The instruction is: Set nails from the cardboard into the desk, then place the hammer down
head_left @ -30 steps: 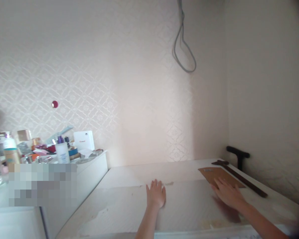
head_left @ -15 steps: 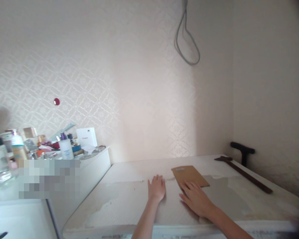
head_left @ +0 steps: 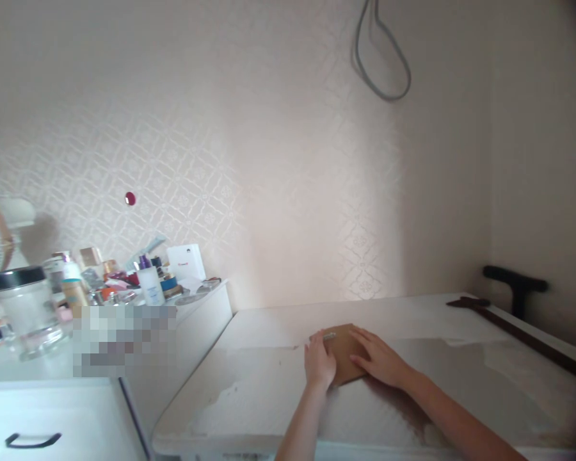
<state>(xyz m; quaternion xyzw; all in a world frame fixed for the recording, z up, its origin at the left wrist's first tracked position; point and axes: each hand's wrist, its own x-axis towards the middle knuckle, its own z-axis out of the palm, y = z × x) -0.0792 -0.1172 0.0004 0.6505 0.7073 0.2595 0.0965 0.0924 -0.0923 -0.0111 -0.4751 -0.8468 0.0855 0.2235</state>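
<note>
Sliding across the pale table top (head_left: pixel 269 397), the brown card (head_left: pixel 342 358) has come a long way leftward within 1 second: it lay near the dark stick (head_left: pixel 523 336) at the right side, and it now sits near the middle of the surface, between both hands. The right hand (head_left: pixel 379 358) rests flat on the card with fingers spread, pressing down on it rather than pinching it. The left hand (head_left: pixel 319 363), which lay flat and apart from the card 1 second ago, now touches the card's left edge with open fingers, so the card is bracketed from 2 sides and seems to have been brought to a stop against that hand.

Room around the card is generous. To the right, the table runs bare up to the dark stick and the black handle (head_left: pixel 516 285) by the corner wall. Behind the card, bare surface reaches the patterned wall. Toward the person, the table's front edge lies near the forearms. To the left, the table ends well apart from the hands, next to a white cabinet (head_left: pixel 192 339) crowded with bottles (head_left: pixel 151 285) and a glass jar (head_left: pixel 26 314). A grey cord (head_left: pixel 381 57) hangs on the wall above.
</note>
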